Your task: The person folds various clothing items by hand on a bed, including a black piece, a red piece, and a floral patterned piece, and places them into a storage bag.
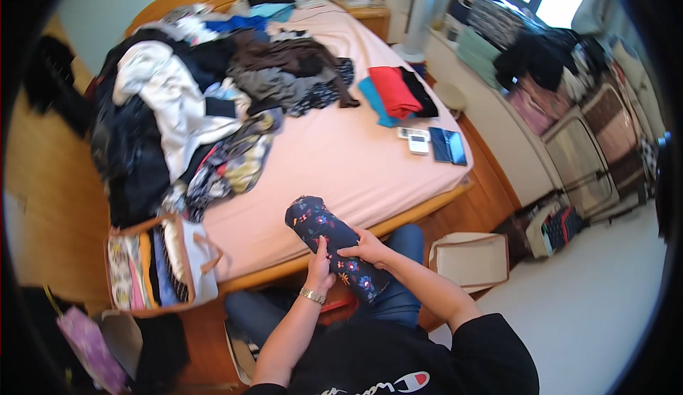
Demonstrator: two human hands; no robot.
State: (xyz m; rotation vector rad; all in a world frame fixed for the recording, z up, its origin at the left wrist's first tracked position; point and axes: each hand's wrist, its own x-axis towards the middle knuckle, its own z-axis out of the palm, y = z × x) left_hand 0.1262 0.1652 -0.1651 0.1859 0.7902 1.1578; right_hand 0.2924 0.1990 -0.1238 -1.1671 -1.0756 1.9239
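A navy bundle with a small flower print (307,217), which looks like rolled-up cloth, is held over my lap, slanting from upper left to lower right. My left hand (320,273), with a watch at its wrist, grips its left side, thumb pointing up along it. From the right, my right hand (366,247) closes on it with the thumb laid across the print. The bundle's upper end sticks out past both hands, near the edge of the bed (320,160). The undersides of my fingers are hidden behind it.
Loose clothes (163,96) pile up on the bed's left half. Folded garments (393,93), a white device (418,143) and a dark phone (448,146) lie at its right. A basket of rolled clothes (203,281) stands at the left corner; a pale box (469,258) sits right.
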